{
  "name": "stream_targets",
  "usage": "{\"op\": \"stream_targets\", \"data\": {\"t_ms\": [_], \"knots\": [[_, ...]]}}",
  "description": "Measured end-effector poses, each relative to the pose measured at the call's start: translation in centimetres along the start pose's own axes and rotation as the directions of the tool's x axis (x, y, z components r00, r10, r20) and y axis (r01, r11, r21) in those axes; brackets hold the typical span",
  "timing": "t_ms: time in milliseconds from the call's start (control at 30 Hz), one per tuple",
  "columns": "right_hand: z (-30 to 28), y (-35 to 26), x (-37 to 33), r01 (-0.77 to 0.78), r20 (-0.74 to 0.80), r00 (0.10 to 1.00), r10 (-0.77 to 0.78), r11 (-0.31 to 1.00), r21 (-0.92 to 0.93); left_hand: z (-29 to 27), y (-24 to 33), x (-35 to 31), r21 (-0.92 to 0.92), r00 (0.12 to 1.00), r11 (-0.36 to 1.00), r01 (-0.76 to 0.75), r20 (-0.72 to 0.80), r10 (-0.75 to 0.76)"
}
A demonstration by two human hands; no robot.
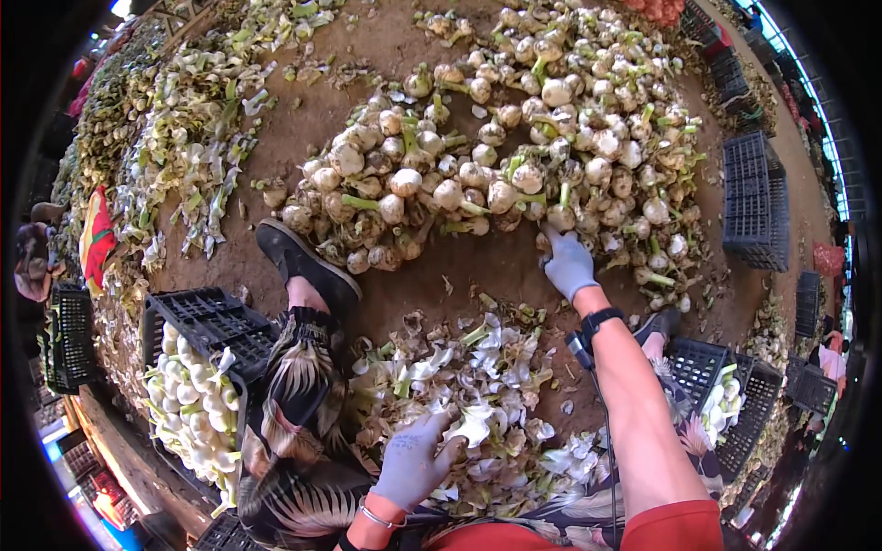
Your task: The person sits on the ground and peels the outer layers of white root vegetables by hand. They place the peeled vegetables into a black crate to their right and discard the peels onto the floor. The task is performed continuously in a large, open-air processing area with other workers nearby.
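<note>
My right hand [571, 264], in a pale grey glove, reaches to the near edge of a large heap of garlic bulbs [404, 183]. Its fingers are stretched out and touch or nearly touch the soil-stained bulbs there. Low in the middle is my left hand [411, 462], gloved alike, with thumb and fingers apart and nothing visibly held. It hovers over a pile of peeled-off skins [514, 459], close to a white piece of skin [473, 423]. Many heaped bulbs keep short green stem stubs and dirty outer layers.
A black crate [216, 321] at my left contains clean white bulbs [191, 395]. Beside my right leg another black crate [695, 365] holds cleaned bulbs. An upright black crate [755, 202] stands farther right. Leaf scraps [197, 138] cover the far left ground. My shoe [308, 268] touches the heap's edge.
</note>
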State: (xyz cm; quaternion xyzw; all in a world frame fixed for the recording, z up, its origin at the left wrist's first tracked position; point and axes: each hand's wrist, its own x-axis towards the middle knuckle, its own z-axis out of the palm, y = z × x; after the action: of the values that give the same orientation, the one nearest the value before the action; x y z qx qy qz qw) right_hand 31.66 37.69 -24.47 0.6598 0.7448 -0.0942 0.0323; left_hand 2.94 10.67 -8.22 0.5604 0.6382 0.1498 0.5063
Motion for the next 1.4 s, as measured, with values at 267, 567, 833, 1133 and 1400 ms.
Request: {"op": "stream_targets", "data": {"t_ms": [267, 567, 833, 1133, 1400], "knots": [[0.3, -7.2, -10.7, 0.112, -0.175, 0.984, -0.04, 0.898, 0.426, 1.7, -1.1, 0.2, -0.334, 0.988, 0.938, 0.093, -0.082, -0.127], [-10.9, -16.4, -25.2, 0.094, -0.015, 0.982, -0.188, 0.421, 0.902, 0.9, -1.0, -0.9, -0.713, 0.955, 0.699, -0.055, -0.242, -0.172], [-13.8, -16.4, -26.7, -0.011, 0.034, 0.999, -0.038, 0.495, 0.869, 0.6, 2.6, -4.3, -0.641, 0.955, 0.728, -0.243, -0.29, 0.063], [-16.0, -15.1, -30.1, -0.15, 0.141, 0.972, -0.187, -0.035, 0.988, 0.1, 4.7, -8.5, -0.694, 0.942, 0.648, -0.313, -0.313, 0.12], [-16.8, -13.3, -31.5, -0.07, 0.102, 0.941, -0.323, 0.107, 0.992, 0.3, 2.7, -9.8, -0.945, 0.985, 0.325, 0.032, 0.086, 0.152]]}}
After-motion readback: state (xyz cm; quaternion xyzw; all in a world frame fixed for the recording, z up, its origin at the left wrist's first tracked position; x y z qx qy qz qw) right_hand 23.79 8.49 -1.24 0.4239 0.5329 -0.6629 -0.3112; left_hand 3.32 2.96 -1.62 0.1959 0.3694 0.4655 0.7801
